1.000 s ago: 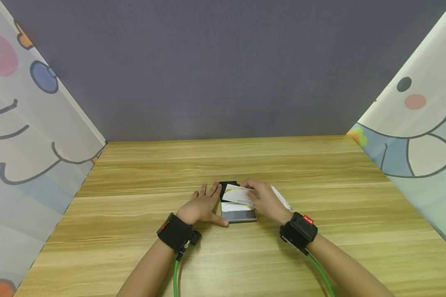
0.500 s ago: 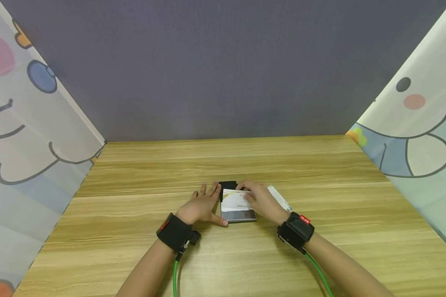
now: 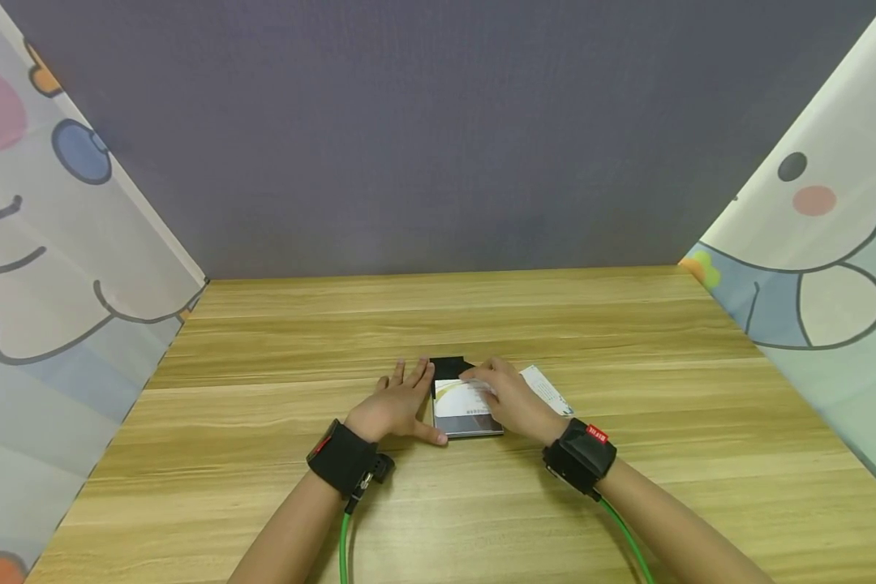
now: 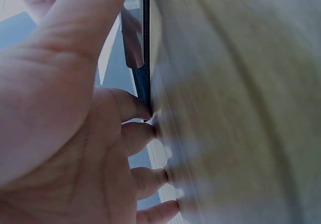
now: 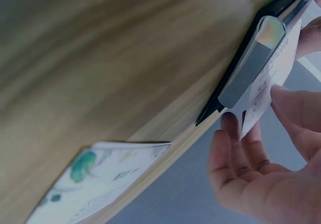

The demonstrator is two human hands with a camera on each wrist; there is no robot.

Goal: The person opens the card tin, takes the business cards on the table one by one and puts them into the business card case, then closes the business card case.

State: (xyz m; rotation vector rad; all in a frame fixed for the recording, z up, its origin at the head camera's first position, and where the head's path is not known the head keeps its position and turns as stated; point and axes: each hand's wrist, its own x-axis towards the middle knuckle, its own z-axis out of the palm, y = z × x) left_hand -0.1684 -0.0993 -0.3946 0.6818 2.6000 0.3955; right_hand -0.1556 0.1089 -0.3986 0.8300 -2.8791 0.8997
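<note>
A business card holder lies on the table, its black flap on the far side and a shiny metal part nearer the person. Over it is a white business card with a yellow curve. My right hand pinches this card at its right end; in the right wrist view the card slants over the holder's metal side. My left hand lies spread on the table, thumb by the holder's near left corner and index fingertip at its black edge.
To the right of my right hand, other printed cards lie on the wooden table; the right wrist view shows green print on the top card. A grey panel stands behind the table. Green cables run from both wrist straps.
My right hand has brought the card down and nearer the person, turning it from tilted to straight over the holder. More of the cards at the right now shows. My left hand stays in place.
</note>
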